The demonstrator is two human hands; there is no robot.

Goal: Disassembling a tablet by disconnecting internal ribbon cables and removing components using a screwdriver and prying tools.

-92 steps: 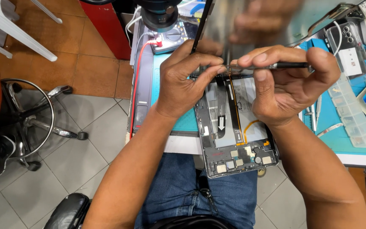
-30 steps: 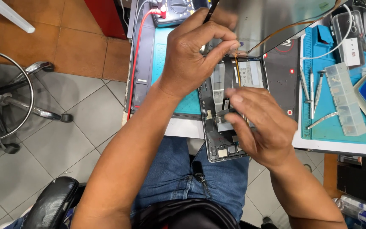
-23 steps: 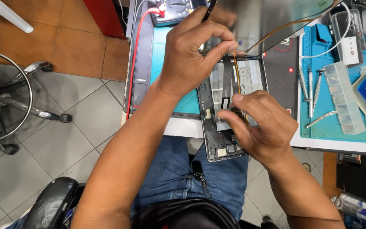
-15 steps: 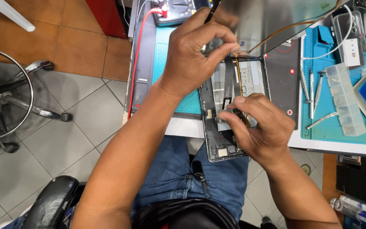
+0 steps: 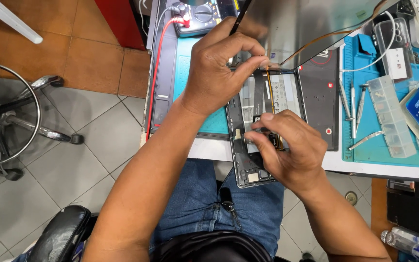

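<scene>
An opened tablet body (image 5: 248, 167) lies on the bench edge over my lap, its circuit parts bare. Its lifted screen panel (image 5: 306, 24) stands tilted up behind it, joined by a thin orange ribbon cable (image 5: 316, 41). My left hand (image 5: 219, 73) pinches the lower edge of that panel at the frame's top. My right hand (image 5: 289, 150) presses its fingertips onto a small black connector inside the frame. Whether anything is held between those fingers is hidden.
A teal work mat (image 5: 389, 150) to the right carries screwdrivers (image 5: 355, 109), tweezers (image 5: 367, 139) and a clear compartment box (image 5: 389, 116). A multimeter (image 5: 202, 14) with a red lead (image 5: 158, 63) sits at the back. A stool base (image 5: 10, 116) stands on the tiled floor at left.
My right hand has crept up the tablet frame from its lower part to the connector near the middle. My left hand has kept its pinch on the raised panel.
</scene>
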